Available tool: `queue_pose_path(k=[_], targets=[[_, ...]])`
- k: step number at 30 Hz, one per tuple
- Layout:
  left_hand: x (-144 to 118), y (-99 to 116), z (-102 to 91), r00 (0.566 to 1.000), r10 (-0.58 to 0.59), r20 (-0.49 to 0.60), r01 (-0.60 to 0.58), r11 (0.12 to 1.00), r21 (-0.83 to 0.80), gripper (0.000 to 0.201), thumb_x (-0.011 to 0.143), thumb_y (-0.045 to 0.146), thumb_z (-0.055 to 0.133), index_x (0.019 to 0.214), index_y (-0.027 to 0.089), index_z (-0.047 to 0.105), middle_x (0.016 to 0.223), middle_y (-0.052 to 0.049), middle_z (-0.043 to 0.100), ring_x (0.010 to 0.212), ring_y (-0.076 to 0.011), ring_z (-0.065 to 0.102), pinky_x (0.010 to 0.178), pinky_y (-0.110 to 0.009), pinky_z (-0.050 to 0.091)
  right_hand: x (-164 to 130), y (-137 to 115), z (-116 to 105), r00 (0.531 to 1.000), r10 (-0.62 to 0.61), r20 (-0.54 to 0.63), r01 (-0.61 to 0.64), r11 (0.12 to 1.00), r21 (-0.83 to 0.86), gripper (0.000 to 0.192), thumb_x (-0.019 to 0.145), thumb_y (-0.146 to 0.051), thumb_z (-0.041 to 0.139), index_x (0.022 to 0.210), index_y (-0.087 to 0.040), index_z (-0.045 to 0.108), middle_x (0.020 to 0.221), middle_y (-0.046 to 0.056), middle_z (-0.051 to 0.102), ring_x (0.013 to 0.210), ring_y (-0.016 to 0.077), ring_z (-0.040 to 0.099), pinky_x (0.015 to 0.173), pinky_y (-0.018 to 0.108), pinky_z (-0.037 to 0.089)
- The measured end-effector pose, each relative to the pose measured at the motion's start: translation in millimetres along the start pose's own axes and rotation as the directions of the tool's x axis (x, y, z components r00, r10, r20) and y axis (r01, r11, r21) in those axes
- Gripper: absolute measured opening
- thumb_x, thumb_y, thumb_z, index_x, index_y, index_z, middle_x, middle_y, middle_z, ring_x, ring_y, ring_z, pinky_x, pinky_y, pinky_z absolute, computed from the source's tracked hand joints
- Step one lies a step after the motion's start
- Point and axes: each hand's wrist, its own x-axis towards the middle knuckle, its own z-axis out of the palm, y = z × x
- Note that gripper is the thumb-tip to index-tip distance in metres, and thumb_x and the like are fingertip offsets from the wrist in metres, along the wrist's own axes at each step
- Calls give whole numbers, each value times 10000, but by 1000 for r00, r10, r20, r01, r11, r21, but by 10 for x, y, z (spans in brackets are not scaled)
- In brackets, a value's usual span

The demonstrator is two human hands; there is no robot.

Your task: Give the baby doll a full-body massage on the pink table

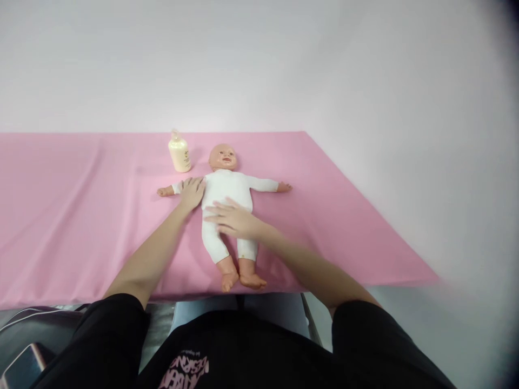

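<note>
A lotion bottle (179, 154) stands beside the baby doll (225, 189); left hand (192, 192) rests flat on its shoulder and right hand (231, 219) flat on its belly, both grips open, holding nothing.

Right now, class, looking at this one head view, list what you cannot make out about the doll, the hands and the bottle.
- Doll: belly and hip hidden under the right hand, which is motion-blurred.
- Doll's upper arm: covered by the left hand.
- Bottle: label print too small to read.
- Pink sheet: left side cut off by the frame edge.
- Dark object, bottom left corner: cut off, unidentifiable.
</note>
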Motion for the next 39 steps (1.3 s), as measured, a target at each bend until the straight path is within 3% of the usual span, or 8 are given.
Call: queue_pose_path(k=[4,11,18,24,32,35,37,39], targets=[[-6,97,17,995,22,98,-21,1000,-13,568,1033,463,323,1530,224,456,1642,-77,397,1558,-326,279,1274,-607,96,268,529,-34,965,220,-145,-213,975,65,499,1066,-376,301,1532,-318,469,1677,-4,333,1598,245,221,1311,557,102],[-124,311,-46,925,289,245,-271,957,-104,624,1040,399,308,1628,192,270,1710,-77,206,1609,-268,138,1295,-537,114,295,1155,116,748,516,-417,-458,857,238,596,1038,-396,277,1572,-166,406,1675,74,338,1575,237,286,1313,449,212],[-389,753,-181,579,716,390,-670,690,-274,451,1058,354,350,1434,276,587,1517,-33,568,1533,-221,368,1295,-510,104,251,1336,208,682,558,-472,-488,829,273,627,1043,-454,214,1552,-164,438,1609,89,451,1530,223,372,1296,435,271],[-700,1036,-165,387,857,340,-783,500,-370,468,1021,427,496,1425,215,599,1480,-90,603,1458,-282,472,1231,-475,286,255,1339,197,685,541,-488,-495,837,232,628,1040,-427,215,1534,-127,459,1583,114,484,1511,228,401,1289,418,284],[-1135,1366,-59,105,939,326,-808,272,-523,304,988,442,575,1146,248,746,1183,-60,773,1236,-260,642,1222,-447,298,177,1312,125,643,616,-456,-581,780,235,559,1048,-391,267,1498,-156,501,1570,136,499,1503,267,411,1290,562,170],[-1056,1364,-75,156,927,340,-762,332,-556,333,1041,405,468,1155,239,733,1227,-49,760,1278,-227,628,1233,-423,291,151,1332,115,646,614,-454,-579,781,232,543,1047,-377,278,1485,-157,514,1570,140,499,1496,265,419,1288,550,169],[-899,1284,-92,337,887,316,-739,457,-495,379,1062,368,399,1202,219,717,1327,-60,716,1379,-218,558,1242,-424,283,146,1343,116,653,607,-453,-571,788,230,538,1047,-375,278,1481,-165,516,1566,136,505,1487,266,428,1285,555,168],[-698,1145,-100,581,771,261,-681,636,-363,421,1064,350,354,1254,204,699,1429,-78,648,1457,-232,478,1270,-473,228,143,1354,118,668,592,-451,-562,798,215,538,1049,-378,273,1479,-167,517,1556,135,518,1478,266,437,1280,559,178]])
